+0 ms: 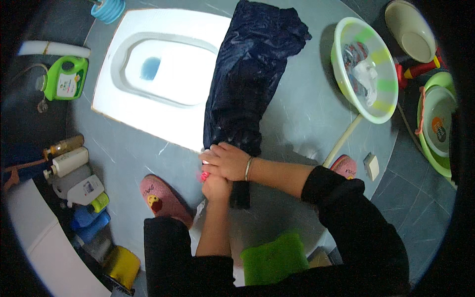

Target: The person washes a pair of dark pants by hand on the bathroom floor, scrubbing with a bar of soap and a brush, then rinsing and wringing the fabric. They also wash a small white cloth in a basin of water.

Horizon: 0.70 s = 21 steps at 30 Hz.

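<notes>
A wet, dark navy garment (248, 81) lies stretched over the grey floor, along and partly over the edge of the white squat toilet (148, 128). At its near end my right hand (228, 161) rests over the cloth with bent fingers; a bracelet circles that wrist. Directly below and touching it, my left hand (216, 187) is closed around a small pink object (204, 175), mostly covered by the fingers, so its kind cannot be told. A narrow dark end of cloth (240, 195) hangs beneath the right wrist.
A striped plastic basin (337, 65) holding wet items stands at right, near stacked green basins (426, 148). Pink slippers (165, 196) are on my feet. A green detergent jug (70, 80) and several bottles (87, 189) line the left. Something bright green (276, 260) lies below my arms.
</notes>
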### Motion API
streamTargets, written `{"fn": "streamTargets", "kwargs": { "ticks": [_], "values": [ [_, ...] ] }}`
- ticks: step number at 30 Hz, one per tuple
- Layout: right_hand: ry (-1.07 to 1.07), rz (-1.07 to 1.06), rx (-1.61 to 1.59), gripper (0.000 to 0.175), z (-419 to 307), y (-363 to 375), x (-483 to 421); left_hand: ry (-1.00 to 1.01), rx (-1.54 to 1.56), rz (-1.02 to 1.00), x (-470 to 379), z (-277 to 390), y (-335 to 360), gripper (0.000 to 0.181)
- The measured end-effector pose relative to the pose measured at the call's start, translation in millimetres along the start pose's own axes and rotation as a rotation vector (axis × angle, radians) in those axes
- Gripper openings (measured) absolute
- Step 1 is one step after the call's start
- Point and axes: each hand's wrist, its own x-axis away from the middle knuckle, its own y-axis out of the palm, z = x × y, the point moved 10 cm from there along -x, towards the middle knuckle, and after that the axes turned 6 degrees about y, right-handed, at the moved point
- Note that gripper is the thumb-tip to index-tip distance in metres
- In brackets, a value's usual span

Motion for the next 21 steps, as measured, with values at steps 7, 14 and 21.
{"fn": "streamTargets", "kwargs": {
  "ticks": [7, 14, 21],
  "values": [
    [0.446, 0.498, 0.206, 0.026, 208.8, -118.6, -13.4, -0.155, -0.134, -0.007, 8.2, 5.7, -15.9, 0.072],
    [0.055, 0.313, 0.1, 0.05, 98.6, -25.8, 10.2, -0.177, -0.097, -0.081, 2.6, 7.2, -19.4, 0.073],
    [0.084, 0.075, 0.348, 0.025, 129.6, -56.4, -14.3, -0.241, -0.106, -0.128, 5.6, 2.3, -12.2, 0.072]
  ]
}}
